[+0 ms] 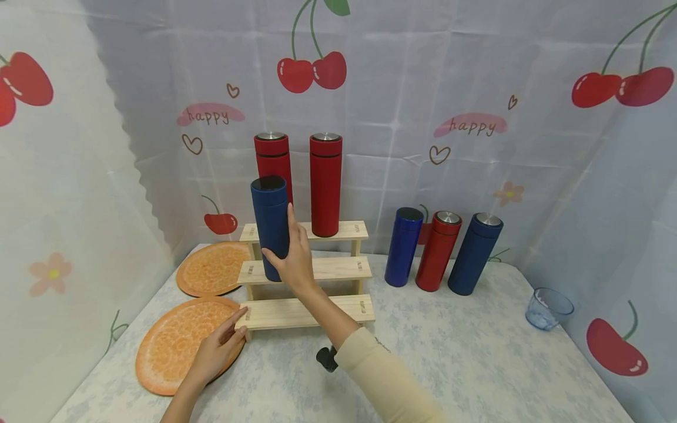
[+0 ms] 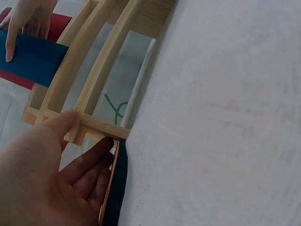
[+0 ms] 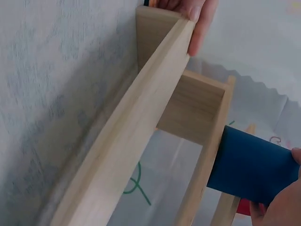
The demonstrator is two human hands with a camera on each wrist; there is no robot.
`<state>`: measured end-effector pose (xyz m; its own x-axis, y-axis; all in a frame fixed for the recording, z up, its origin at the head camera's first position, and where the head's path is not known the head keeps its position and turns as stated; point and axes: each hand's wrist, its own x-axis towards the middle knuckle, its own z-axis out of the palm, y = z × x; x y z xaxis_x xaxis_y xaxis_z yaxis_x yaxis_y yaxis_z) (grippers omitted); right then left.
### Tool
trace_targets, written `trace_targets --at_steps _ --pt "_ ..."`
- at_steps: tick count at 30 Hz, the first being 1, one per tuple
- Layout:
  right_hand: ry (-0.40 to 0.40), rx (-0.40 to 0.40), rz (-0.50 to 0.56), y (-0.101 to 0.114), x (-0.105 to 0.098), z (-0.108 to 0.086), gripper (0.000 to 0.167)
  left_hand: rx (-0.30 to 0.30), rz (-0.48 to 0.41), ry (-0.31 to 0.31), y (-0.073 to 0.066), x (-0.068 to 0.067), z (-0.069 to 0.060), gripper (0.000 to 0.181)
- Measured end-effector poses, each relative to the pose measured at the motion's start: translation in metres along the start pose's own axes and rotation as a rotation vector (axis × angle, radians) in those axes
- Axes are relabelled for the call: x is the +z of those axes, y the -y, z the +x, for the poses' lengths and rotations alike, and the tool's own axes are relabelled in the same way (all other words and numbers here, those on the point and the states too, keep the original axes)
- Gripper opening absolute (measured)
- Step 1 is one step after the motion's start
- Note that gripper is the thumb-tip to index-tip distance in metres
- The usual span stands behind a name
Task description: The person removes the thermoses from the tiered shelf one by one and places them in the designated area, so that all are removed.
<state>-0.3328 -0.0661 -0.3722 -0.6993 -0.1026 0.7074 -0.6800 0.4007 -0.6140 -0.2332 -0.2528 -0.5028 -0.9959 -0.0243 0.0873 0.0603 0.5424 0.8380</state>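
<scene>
My right hand [image 1: 298, 258] grips a blue thermos bottle [image 1: 270, 220] with a dark top, thumb and fingers on either side of its body. The bottle is nearly upright at the left of the middle step of a three-tier wooden stand [image 1: 304, 312]; whether its base touches the wood I cannot tell. My left hand [image 1: 214, 352] holds the left end of the lowest step between thumb and fingers, also seen in the left wrist view. Two red thermos bottles [image 1: 325, 188] with silver tops stand on the top step, the left one partly hidden behind the blue bottle.
Right of the stand are a glossy blue bottle [image 1: 404, 247], a red bottle [image 1: 439, 251] and a darker blue bottle [image 1: 475, 254]. A clear bluish glass [image 1: 548, 309] sits near the right edge. Two round orange placemats [image 1: 174, 346] lie at the left. A small black object [image 1: 327, 359] is in front.
</scene>
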Motion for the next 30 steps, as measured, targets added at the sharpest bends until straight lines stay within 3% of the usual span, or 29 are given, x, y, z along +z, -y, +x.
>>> trace_targets --at_steps 13,24,30 --pt "-0.088 -0.091 0.046 -0.003 -0.036 -0.033 0.098 -0.025 -0.002 0.013 -0.001 -0.001 0.000 0.053" --pt "-0.233 -0.160 -0.010 -0.030 -0.100 -0.050 0.100 -0.027 -0.011 0.010 -0.001 0.002 0.002 0.054" --pt "-0.338 -0.118 -0.010 -0.044 -0.140 -0.054 0.101 -0.051 0.001 0.007 -0.002 0.000 0.001 0.055"
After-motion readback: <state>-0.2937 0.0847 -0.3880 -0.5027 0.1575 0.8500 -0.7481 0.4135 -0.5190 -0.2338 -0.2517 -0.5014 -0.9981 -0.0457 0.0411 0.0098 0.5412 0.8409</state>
